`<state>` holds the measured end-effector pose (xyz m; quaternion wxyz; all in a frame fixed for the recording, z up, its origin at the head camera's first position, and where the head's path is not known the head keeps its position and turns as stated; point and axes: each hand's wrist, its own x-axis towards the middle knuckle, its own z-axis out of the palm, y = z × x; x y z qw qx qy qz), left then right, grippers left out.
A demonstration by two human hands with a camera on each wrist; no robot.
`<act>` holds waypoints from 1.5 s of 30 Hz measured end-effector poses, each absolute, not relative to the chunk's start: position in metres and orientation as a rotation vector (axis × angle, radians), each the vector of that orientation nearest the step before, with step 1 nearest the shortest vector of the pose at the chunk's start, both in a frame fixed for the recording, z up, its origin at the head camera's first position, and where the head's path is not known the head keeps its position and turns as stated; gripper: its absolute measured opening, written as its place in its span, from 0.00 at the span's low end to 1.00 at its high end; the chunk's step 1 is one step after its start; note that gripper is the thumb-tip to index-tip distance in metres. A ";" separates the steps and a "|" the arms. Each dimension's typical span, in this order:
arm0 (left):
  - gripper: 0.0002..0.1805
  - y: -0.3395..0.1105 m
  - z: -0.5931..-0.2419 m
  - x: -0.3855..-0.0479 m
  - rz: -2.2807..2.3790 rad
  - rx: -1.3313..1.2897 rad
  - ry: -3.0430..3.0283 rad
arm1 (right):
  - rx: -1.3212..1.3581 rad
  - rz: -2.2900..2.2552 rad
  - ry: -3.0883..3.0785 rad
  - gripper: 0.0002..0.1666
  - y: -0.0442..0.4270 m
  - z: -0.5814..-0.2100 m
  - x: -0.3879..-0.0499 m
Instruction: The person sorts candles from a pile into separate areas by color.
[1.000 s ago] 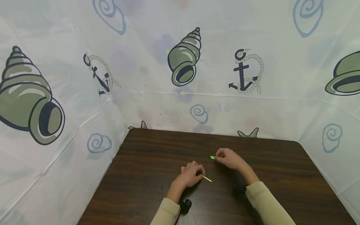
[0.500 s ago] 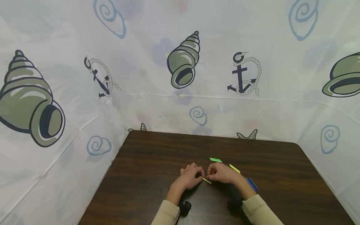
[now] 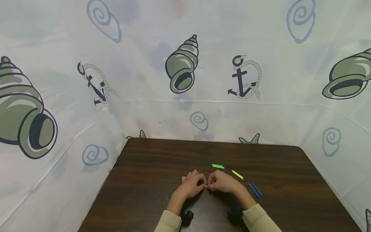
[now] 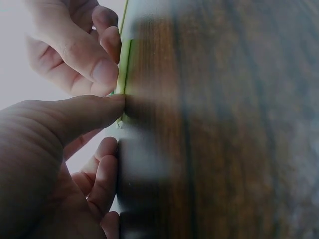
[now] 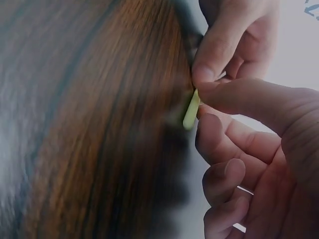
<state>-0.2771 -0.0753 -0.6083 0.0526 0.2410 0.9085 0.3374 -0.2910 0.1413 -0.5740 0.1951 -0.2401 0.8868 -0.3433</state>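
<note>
Close together above the table, my left hand (image 3: pixel 189 186) and right hand (image 3: pixel 223 182) meet at one thin yellow stick (image 5: pixel 190 113). The left thumb and a finger pinch it, with the thumb lying across it in the left wrist view. Fingertips of the right hand pinch the same stick right beside the left thumb. Most of the stick is covered by fingers in the head view. Past the hands lie a small group of green sticks (image 3: pixel 218 166), yellow sticks (image 3: pixel 237 175) and blue sticks (image 3: pixel 255 190).
The dark brown wooden table (image 3: pixel 139 180) has a white cloth (image 3: pixel 150 112) printed with shells and anchors around its back and sides. Black wrist devices, one on the left wrist (image 3: pixel 186 217) and one on the right wrist (image 3: pixel 235 213), sit just above the tabletop.
My right hand has let go of the green sticks, leaving them on the table, and moved left and nearer to the yellow stick. My left hand keeps its pinch on that stick.
</note>
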 end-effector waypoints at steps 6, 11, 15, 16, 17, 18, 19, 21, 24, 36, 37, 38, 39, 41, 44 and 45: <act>0.07 -0.076 -0.616 -0.279 0.995 0.670 2.782 | -0.663 -0.882 2.532 0.06 0.134 -0.574 -0.288; 0.09 -0.073 -0.620 -0.280 1.010 0.670 2.802 | -0.613 -0.796 2.589 0.07 0.131 -0.574 -0.286; 0.09 -0.072 -0.611 -0.277 0.993 0.671 2.798 | -0.592 -0.762 2.620 0.07 0.131 -0.573 -0.284; 0.09 -0.071 -0.612 -0.279 0.996 0.668 2.797 | -0.591 -0.759 2.624 0.07 0.132 -0.572 -0.284; 0.08 -0.071 -0.610 -0.278 0.989 0.671 2.787 | -0.588 -0.759 2.624 0.07 0.132 -0.571 -0.284; 0.08 -0.072 -0.610 -0.278 0.984 0.667 2.777 | -0.587 -0.759 2.620 0.08 0.133 -0.572 -0.284; 0.08 -0.073 -0.612 -0.279 0.983 0.659 2.767 | -0.588 -0.760 2.614 0.08 0.133 -0.572 -0.283; 0.09 -0.075 -0.620 -0.280 0.989 0.645 2.760 | -0.595 -0.763 2.600 0.08 0.132 -0.575 -0.283; 0.10 -0.079 -0.630 -0.282 1.013 0.642 2.756 | -0.604 -0.772 2.585 0.08 0.133 -0.578 -0.284; 0.10 -0.077 -0.617 -0.283 1.004 0.669 2.743 | -0.683 -0.971 2.530 0.04 0.154 -0.564 -0.290; 0.09 -0.076 -0.615 -0.282 1.007 0.671 2.737 | -0.688 -0.999 2.519 0.03 0.157 -0.562 -0.291; 0.09 -0.076 -0.613 -0.281 1.018 0.684 2.726 | -0.690 -1.027 2.505 0.03 0.161 -0.561 -0.293; 0.09 -0.076 -0.611 -0.280 1.020 0.690 2.718 | -0.689 -1.047 2.502 0.03 0.165 -0.559 -0.294; 0.09 -0.076 -0.608 -0.279 1.023 0.700 2.700 | -0.680 -1.079 2.499 0.05 0.172 -0.556 -0.298; 0.10 -0.077 -0.605 -0.279 1.031 0.703 2.671 | -0.651 -1.111 2.509 0.07 0.181 -0.555 -0.303; 0.11 -0.078 -0.603 -0.279 1.021 0.696 2.664 | -0.636 -1.116 2.517 0.07 0.184 -0.556 -0.305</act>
